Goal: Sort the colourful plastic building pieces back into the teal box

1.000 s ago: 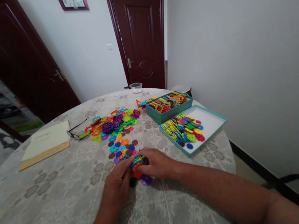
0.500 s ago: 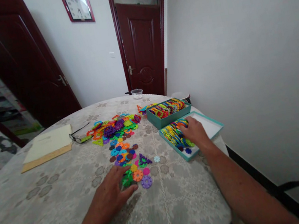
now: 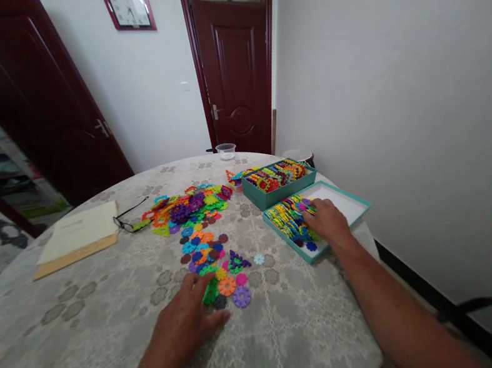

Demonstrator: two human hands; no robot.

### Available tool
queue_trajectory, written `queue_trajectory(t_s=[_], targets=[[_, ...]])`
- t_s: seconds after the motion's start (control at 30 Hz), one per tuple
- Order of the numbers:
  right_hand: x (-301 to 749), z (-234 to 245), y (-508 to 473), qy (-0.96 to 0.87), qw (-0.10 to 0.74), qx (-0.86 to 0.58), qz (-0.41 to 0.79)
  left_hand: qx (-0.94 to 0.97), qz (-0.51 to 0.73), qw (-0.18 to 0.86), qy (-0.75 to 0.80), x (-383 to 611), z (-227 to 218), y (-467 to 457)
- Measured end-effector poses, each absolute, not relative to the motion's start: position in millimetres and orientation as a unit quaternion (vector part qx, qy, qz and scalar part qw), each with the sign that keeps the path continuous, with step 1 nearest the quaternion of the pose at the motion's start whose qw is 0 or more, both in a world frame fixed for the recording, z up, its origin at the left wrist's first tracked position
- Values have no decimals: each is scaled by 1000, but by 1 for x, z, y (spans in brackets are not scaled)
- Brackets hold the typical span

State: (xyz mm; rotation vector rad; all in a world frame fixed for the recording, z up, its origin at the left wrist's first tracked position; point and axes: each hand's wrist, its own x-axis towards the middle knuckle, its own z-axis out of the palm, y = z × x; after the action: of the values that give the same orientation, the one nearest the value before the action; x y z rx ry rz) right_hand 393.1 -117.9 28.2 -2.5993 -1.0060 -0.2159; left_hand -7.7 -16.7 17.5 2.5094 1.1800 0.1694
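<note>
Fingers of my left hand [image 3: 181, 316] stand wide at the loose discs [image 3: 226, 286]. A second ago both hands held discs together; now my right hand [image 3: 331, 223] is over the packed discs [image 3: 281, 219] in the tray [image 3: 347, 205], so they seem delivered. Its grip I cannot tell.

From my head, the one camera looks forward and down over my left hand [image 3: 183, 311] and right hand [image 3: 331, 221]. It sits near them, taking in the table [image 3: 87, 339] beneath and a door [image 3: 237, 68] well beyond.
</note>
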Motion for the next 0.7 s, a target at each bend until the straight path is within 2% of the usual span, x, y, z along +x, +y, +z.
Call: queue_trajectory(t_s=[0.13,0.23,0.3,0.4,0.53,0.7], targets=[[380,34,-114,-410,242,-871,-124,894,82,173,405,-6,16,-14],[346,40,-109,-537,335,-760,-149,897,93,159,403,-5,12,-11],[313,41,-107,-642,356,-668,-122,893,110,155,409,-5,8,-8],[261,34,-108,-764,295,-573,-42,883,149,148,420,-6,-2,-2],[223,18,-115,-829,208,-518,28,889,157,147,405,-7,-9,2],[222,6,-119,-811,201,-542,92,895,165,167,379,-4,0,-9]])
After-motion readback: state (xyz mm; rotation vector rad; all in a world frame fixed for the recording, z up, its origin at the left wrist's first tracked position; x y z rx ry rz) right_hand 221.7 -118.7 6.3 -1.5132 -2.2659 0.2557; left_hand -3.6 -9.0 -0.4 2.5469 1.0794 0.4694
